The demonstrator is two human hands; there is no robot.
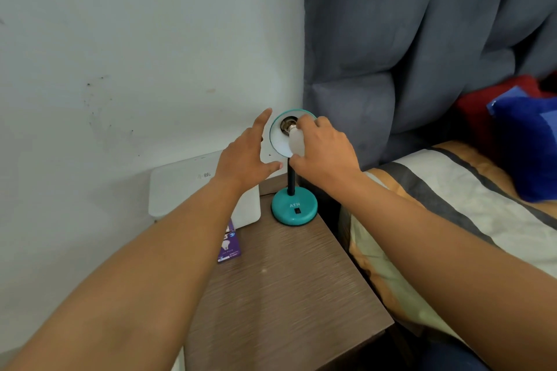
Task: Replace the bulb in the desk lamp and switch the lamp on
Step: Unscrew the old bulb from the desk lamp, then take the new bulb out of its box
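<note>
The white bulb [294, 141] sits just above the middle of the frame, its metal screw base pointing up and left at the dark socket [285, 125] inside the lamp's shade; whether the thread has entered the socket cannot be told, since the joint is small and slightly blurred. The right hand [324, 153] is wrapped around the bulb's frosted, rounded body, fingers and thumb grasping it, and covers most of the glass as well as the right part of the shade [278, 141]. That shade is a shallow round dish, teal at the rim and pale inside, facing the camera. Below it a thin black stem [291, 181] drops to a glossy teal disc base [294, 208] carrying white letters and a small black switch [297, 210].

The left hand [248, 153] hovers just left of the shade, fingers spread and loose, gripping nothing (its thumb tip lies near the shade's lower edge, contact unclear).

The lamp stands at the far end of a brown bedside table [286, 295] with a fine streaked wood grain. Left of the base, a smooth white boxy device [187, 187] is partly hidden by the left forearm, as is a small purple bulb carton [230, 245]. A padded grey headboard [407, 39] fills the upper right; striped bedding [452, 205] and a blue pillow [527, 144] run off the right edge.
</note>
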